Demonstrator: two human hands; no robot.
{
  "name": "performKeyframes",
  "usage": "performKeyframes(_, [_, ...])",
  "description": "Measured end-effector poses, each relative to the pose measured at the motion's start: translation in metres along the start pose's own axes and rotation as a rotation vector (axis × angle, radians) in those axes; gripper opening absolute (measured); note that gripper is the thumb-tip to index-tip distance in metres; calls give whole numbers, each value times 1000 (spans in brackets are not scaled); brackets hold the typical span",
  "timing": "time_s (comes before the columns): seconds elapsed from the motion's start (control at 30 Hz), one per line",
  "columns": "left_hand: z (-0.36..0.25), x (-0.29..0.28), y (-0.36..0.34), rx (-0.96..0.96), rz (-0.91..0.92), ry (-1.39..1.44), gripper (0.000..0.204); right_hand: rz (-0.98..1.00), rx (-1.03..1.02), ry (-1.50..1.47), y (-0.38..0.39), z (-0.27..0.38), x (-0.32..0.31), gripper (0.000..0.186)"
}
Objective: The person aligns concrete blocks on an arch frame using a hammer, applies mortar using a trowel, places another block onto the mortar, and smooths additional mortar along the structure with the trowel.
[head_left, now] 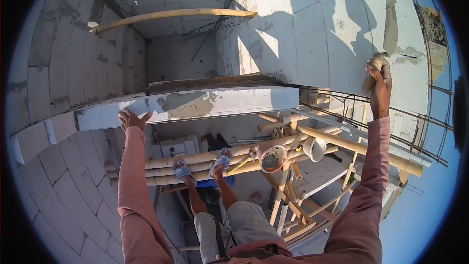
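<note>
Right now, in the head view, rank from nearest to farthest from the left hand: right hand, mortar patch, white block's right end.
1. Mortar patch, right of the left hand.
2. White block's right end, farther along.
3. Right hand, farthest right, by the wall.

Left hand (pixel 133 118) on block wall (pixel 254 99)

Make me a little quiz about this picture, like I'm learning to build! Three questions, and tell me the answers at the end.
1. Pick one: the left hand rests on
A) a round white bucket
B) a long white rectangular block
C) thin dark metal bars

2. True or false: the pale blue open-toed sandals are on round yellowish bamboo poles.

3. What are the fingers of the right hand gripping?

Key:
1. B
2. True
3. A brown rounded handle
</note>
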State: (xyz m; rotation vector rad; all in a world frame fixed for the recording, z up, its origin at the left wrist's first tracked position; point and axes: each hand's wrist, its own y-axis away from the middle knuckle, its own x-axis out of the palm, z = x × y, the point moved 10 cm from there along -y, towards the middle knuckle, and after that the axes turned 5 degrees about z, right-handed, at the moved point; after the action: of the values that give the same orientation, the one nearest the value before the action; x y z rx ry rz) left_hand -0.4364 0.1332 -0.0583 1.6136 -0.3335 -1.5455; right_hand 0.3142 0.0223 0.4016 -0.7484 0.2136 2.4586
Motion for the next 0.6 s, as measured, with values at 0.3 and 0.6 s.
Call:
performKeyframes(0.3, [0,-7,25,-5,20,39,132,227,238,184,11,-35,86,42])
performKeyframes(0.6, [-12,-10,37,-13,109,77,129,922,143,306,8,-123,355,55])
